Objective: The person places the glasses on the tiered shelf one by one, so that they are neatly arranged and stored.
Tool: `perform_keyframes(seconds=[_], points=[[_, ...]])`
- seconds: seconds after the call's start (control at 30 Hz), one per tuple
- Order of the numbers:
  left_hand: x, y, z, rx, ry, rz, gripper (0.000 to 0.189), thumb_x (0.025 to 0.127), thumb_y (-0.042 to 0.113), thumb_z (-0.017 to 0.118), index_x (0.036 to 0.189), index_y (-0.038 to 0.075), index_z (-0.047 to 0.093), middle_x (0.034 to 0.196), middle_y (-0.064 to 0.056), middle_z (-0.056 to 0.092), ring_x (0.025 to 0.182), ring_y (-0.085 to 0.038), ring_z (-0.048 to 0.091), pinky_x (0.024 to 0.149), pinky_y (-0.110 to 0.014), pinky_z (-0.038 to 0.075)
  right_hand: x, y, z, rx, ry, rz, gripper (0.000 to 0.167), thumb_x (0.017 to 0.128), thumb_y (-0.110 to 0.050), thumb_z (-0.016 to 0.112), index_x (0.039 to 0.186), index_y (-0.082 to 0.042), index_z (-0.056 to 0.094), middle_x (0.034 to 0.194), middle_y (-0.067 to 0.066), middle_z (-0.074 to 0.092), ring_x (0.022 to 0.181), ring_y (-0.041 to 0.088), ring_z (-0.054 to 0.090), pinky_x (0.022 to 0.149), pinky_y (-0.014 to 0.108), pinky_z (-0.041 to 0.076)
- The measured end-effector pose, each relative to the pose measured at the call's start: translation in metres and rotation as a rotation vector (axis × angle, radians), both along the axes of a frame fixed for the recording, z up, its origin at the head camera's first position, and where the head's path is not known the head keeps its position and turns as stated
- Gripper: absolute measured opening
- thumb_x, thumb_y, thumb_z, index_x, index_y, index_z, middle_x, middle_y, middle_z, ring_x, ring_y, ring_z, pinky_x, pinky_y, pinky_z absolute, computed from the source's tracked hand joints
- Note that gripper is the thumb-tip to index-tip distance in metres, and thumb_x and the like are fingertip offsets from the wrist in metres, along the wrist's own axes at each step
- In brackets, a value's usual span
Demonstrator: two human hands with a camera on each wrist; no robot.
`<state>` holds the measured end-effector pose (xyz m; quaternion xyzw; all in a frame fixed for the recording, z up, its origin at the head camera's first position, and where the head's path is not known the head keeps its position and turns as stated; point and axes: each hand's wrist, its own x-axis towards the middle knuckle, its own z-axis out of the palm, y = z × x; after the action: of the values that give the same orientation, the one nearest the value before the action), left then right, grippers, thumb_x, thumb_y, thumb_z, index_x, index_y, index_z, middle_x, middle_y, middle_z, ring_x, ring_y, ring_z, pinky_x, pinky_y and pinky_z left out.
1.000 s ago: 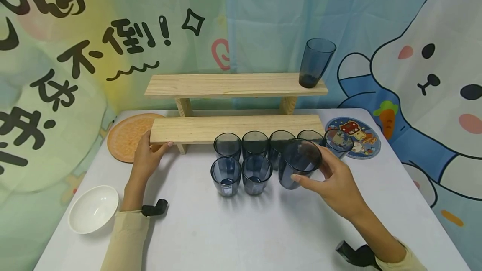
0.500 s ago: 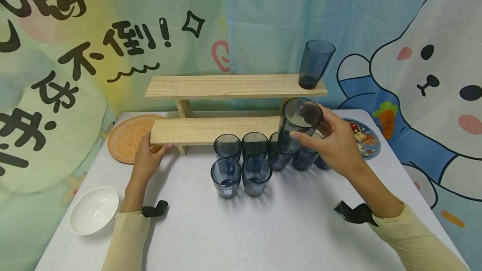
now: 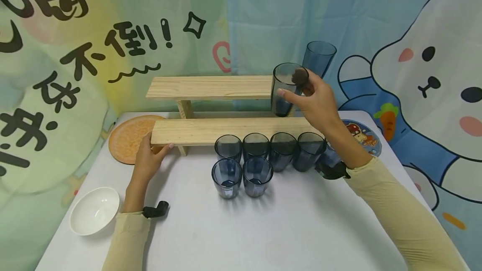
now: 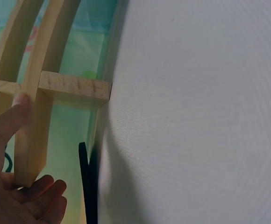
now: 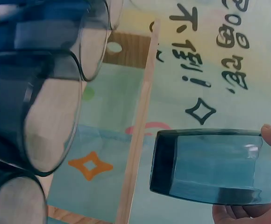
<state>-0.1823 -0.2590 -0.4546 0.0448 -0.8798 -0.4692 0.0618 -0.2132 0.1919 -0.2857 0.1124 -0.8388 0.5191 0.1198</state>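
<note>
My right hand [image 3: 321, 101] grips a blue-tinted drinking glass [image 3: 283, 91] near its rim, thumb on one side and fingers on the other. In the head view that glass overlaps the front edge of the upper plank of a two-tier wooden shelf [image 3: 211, 87]. The right wrist view shows the held glass [image 5: 210, 165] from the side, with nothing in it. Another such glass [image 3: 318, 57] stands at the right end of the upper tier, partly hidden by my hand. At the lower tier's left end, my left hand [image 3: 147, 160] holds the plank [image 4: 35, 98], thumb in front and fingers curled beneath.
Several matching glasses [image 3: 257, 177] stand upright in two rows on the white table before the shelf. An orange round mat [image 3: 126, 139] lies behind my left hand, with a white bowl [image 3: 95, 211] nearer. A patterned blue mat [image 3: 363, 137] lies at the right.
My right hand has lifted its glass from above the front row, up and slightly left past the lower tier to the upper plank. My left hand has kept its place.
</note>
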Motion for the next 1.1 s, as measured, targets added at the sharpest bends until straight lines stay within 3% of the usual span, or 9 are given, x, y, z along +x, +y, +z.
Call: perform_keyframes(seconds=[0.07,0.17,0.37,0.5,0.7,1.1], points=[[0.001,0.000,0.000,-0.002,0.000,-0.001,0.091,0.102,0.036,0.073,0.165,-0.003,0.021,0.165,-0.032,0.031,0.154,-0.047,0.031,0.124,-0.065,0.028,-0.010,-0.004,0.001,0.008,0.026,-0.021,0.054,0.093,-0.040,0.082,0.136,-0.014,0.062,0.119,0.005,0.062,0.113,0.017,0.062,0.100,0.033,0.047],[0.001,0.000,0.001,-0.005,-0.001,-0.002,0.091,0.102,0.036,0.073,0.165,-0.003,0.021,0.164,-0.032,0.032,0.154,-0.047,0.031,0.123,-0.065,0.028,-0.024,-0.010,0.002,0.003,0.052,-0.046,0.051,0.093,-0.043,0.082,0.129,-0.013,0.063,0.102,0.001,0.057,0.091,0.019,0.050,0.083,0.037,0.038],[-0.001,-0.001,0.001,-0.008,0.002,0.003,0.091,0.101,0.036,0.074,0.164,-0.004,0.022,0.163,-0.032,0.032,0.154,-0.047,0.031,0.123,-0.065,0.029,-0.044,-0.022,0.004,-0.013,0.062,-0.101,0.048,0.093,-0.045,0.081,0.122,-0.012,0.062,0.102,-0.002,0.057,0.099,0.014,0.055,0.087,0.034,0.042],[-0.001,0.000,0.000,-0.003,0.006,-0.001,0.090,0.101,0.036,0.073,0.164,-0.004,0.022,0.163,-0.033,0.032,0.154,-0.048,0.031,0.123,-0.065,0.029,-0.056,-0.028,0.004,0.012,0.078,-0.134,0.043,0.093,-0.045,0.081,0.113,-0.014,0.059,0.095,-0.001,0.052,0.089,0.016,0.048,0.081,0.035,0.038],[0.000,-0.001,0.000,0.003,0.008,-0.006,0.091,0.102,0.035,0.073,0.165,-0.004,0.020,0.164,-0.032,0.032,0.154,-0.048,0.031,0.123,-0.066,0.028,-0.070,-0.031,0.002,0.029,0.075,-0.188,0.046,0.094,-0.047,0.079,0.115,-0.013,0.057,0.094,-0.001,0.048,0.086,0.015,0.044,0.076,0.036,0.036],[0.000,-0.001,0.001,0.002,-0.005,0.002,0.092,0.101,0.036,0.074,0.164,-0.004,0.021,0.164,-0.032,0.031,0.154,-0.047,0.031,0.123,-0.065,0.029,-0.089,-0.039,-0.004,-0.021,0.084,-0.263,0.046,0.095,-0.047,0.078,0.115,-0.012,0.057,0.095,-0.002,0.045,0.088,0.015,0.043,0.079,0.035,0.036]])
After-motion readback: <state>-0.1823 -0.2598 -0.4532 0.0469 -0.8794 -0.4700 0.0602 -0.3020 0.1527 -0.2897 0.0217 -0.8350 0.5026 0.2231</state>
